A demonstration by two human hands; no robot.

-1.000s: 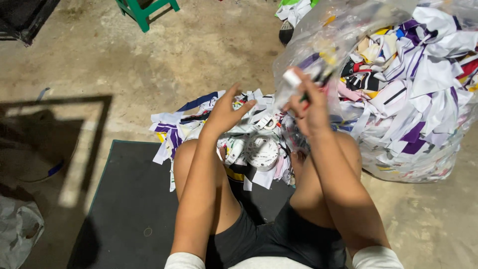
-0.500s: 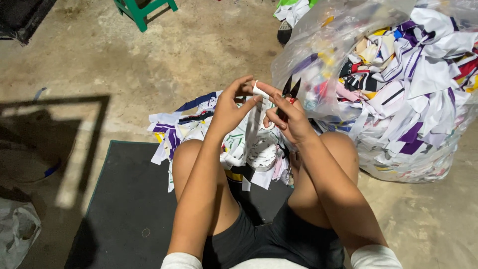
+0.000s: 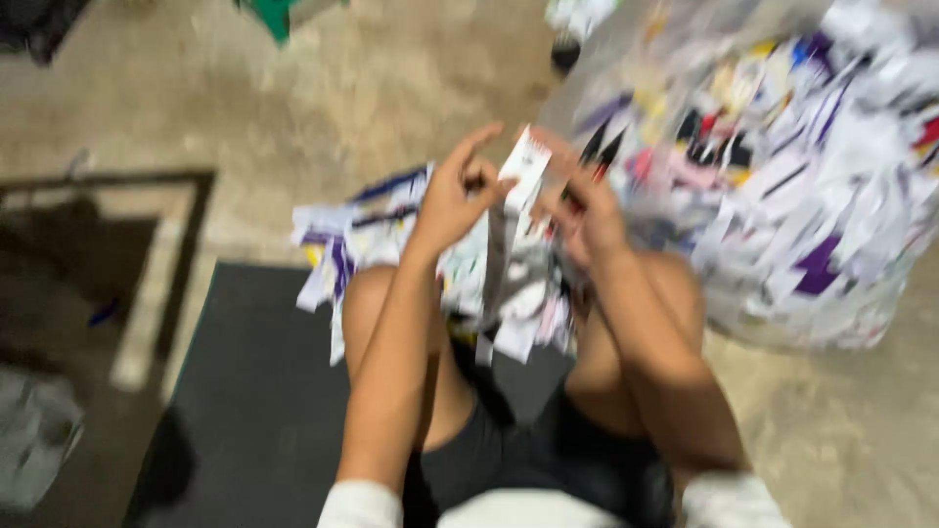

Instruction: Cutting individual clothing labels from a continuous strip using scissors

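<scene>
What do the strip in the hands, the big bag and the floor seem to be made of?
The strip looks like printed paper or thin card: white, flat, bending limply below the left hand. The bag seems thin clear plastic: glossy, with cut scraps showing through. The floor looks like bare concrete: matt, mottled grey-tan. Blur leaves all this uncertain.

Motion blur throughout — much cut off or hidden

The bag [image 3: 782, 186] of paper scraps runs off the top and right edges, its contents smeared into colour patches. Left of the bag, the right hand [image 3: 585, 217] covers the scissors' [image 3: 599, 149] handles — only dark blade tips show. The strip's [image 3: 509, 220] print is unreadable. A green stool [image 3: 279, 12], far left of the bag, is cropped by the top edge.
</scene>
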